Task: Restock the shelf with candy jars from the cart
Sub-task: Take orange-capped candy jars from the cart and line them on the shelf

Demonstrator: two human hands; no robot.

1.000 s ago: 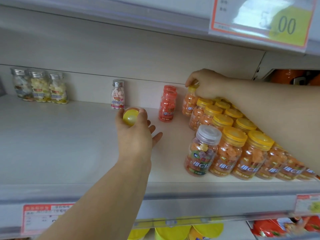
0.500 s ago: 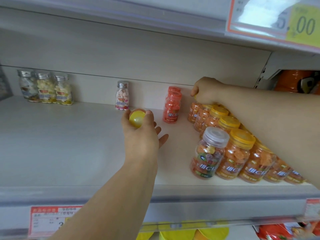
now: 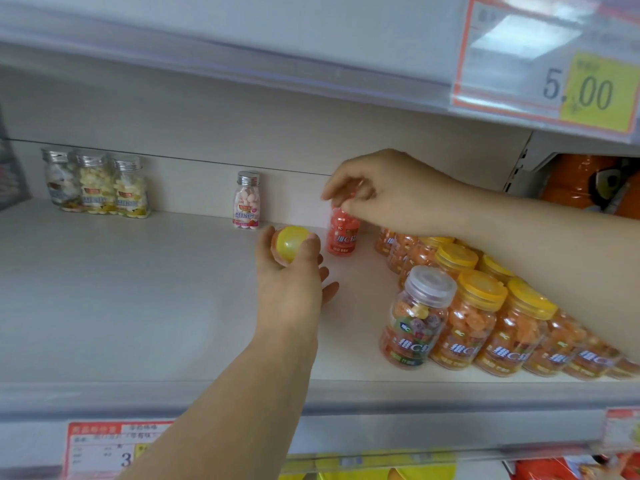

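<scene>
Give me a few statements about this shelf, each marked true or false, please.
1. The left hand holds a yellow-lidded jar. True.
2. The right hand rests on a yellow lid. False: it pinches the top of the red jar.
3. Three silver-capped jars stand at the back left. True.
4. The clear-lidded jar stands behind the orange jars. False: it stands at the front, beside them.
</scene>
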